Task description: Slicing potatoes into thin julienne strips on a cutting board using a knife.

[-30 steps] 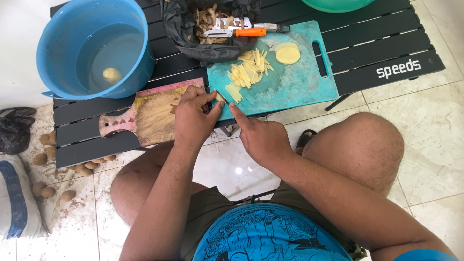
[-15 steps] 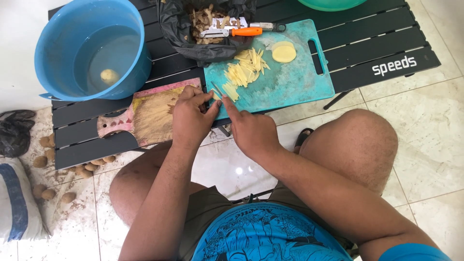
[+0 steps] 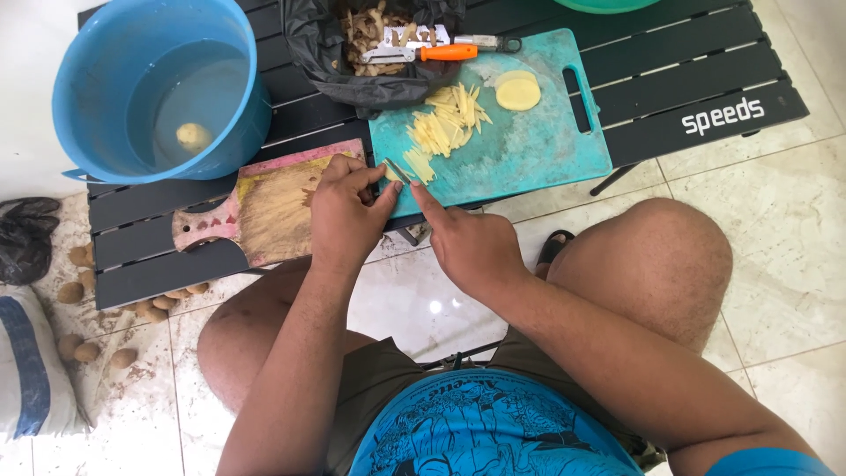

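My left hand [image 3: 345,220] pinches a small potato piece at the near left corner of the teal cutting board [image 3: 529,145]; the piece is mostly hidden by my fingers. In my right hand [image 3: 471,247] is a knife [image 3: 397,170], forefinger stretched along its back, the blade resting right beside my left fingertips. A heap of pale potato sticks [image 3: 445,123] lies on the board just beyond the blade. Round potato slices [image 3: 517,91] are stacked at the board's far side.
A black slatted table [image 3: 687,79] carries a worn wooden board [image 3: 264,207], a blue bucket [image 3: 88,88] of water with a potato [image 3: 193,137], and a black bag [image 3: 352,79] of peelings with an orange-handled peeler [image 3: 448,52]. Loose potatoes [image 3: 88,351] and a sack [image 3: 31,370] lie on the floor.
Both hands stay at the board's near left corner. My right hand pushed the knife slightly forward, then drew back a little. The view shifted slightly.
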